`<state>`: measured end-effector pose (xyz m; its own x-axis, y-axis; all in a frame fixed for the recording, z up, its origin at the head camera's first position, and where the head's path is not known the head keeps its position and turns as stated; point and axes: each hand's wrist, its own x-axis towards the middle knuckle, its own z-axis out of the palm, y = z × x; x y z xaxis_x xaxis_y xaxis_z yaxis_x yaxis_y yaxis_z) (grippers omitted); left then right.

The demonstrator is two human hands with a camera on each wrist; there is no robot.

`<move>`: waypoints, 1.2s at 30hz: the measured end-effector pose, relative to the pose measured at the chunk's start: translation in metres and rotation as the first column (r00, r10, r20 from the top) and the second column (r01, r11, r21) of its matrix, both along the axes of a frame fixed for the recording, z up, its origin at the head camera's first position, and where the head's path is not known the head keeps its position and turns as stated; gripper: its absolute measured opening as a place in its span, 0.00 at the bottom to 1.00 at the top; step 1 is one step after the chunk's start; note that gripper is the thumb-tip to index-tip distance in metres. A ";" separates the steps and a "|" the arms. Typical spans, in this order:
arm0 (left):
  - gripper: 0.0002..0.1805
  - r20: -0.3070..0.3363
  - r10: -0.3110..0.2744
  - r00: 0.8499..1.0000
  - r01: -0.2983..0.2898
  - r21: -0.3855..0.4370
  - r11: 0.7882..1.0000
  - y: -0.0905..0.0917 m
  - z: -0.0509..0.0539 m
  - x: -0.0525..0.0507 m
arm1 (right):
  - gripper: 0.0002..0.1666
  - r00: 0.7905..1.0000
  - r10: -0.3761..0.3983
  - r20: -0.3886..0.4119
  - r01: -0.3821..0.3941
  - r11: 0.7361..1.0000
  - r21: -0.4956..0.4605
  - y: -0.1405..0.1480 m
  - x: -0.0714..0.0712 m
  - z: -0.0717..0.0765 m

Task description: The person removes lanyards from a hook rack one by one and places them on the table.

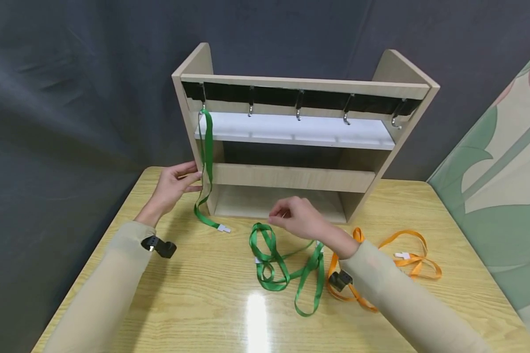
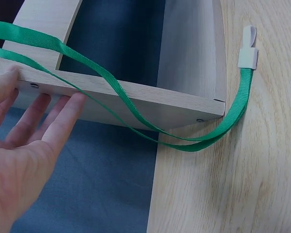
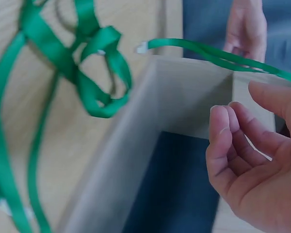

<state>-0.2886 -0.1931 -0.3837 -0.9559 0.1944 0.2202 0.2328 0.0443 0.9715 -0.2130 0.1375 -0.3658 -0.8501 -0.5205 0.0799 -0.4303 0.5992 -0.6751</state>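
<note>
A green lanyard [image 1: 208, 142] hangs from the leftmost hook of a wooden rack [image 1: 291, 177], its white clip [image 1: 224, 228] lying on the table. My left hand [image 1: 172, 186] touches the rack's left side panel [image 2: 150, 104] with nearly straight fingers, beside the hanging strap. Over the table in front of the rack, my right hand [image 1: 301, 215] is raised with loosely bent fingers and nothing between them, as the right wrist view shows. Below it lie tangled green lanyards [image 1: 271, 264]. Partly under the right forearm are orange lanyards [image 1: 412, 260].
Several metal hooks [image 1: 298, 112] line a black strip [image 1: 276, 95] across the rack's top. A white shelf [image 1: 291, 130] sits behind them. Dark cloth [image 1: 92, 98] hangs behind the wooden table [image 1: 194, 294], with a floral panel [image 1: 499, 186] at right.
</note>
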 end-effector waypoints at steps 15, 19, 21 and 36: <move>0.22 -0.022 -0.003 1.000 0.003 -0.002 1.000 -0.007 -0.003 -0.001 | 0.17 0.955 -0.151 -0.256 0.077 0.958 -0.276 -0.072 -0.019 0.072; 0.22 -0.014 -0.010 1.000 0.010 0.002 1.000 -0.006 -0.002 -0.001 | 0.19 0.939 -0.214 -0.269 0.108 0.926 -0.361 -0.090 -0.025 0.084; 0.22 -0.010 -0.018 1.000 0.018 0.011 1.000 -0.005 -0.002 -0.002 | 0.20 0.930 -0.241 -0.276 0.121 0.912 -0.391 -0.098 -0.027 0.088; 0.22 -0.012 -0.030 0.999 0.030 0.036 0.999 -0.002 -0.001 -0.002 | 0.23 0.896 -0.349 -0.276 0.180 0.852 -0.491 -0.133 -0.038 0.111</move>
<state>-0.2909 -0.1954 -0.3842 -0.9471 0.2149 0.2383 0.2445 0.0021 0.9697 -0.2514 0.0047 -0.2545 -0.8229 -0.1159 0.5563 -0.5517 0.3972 -0.7334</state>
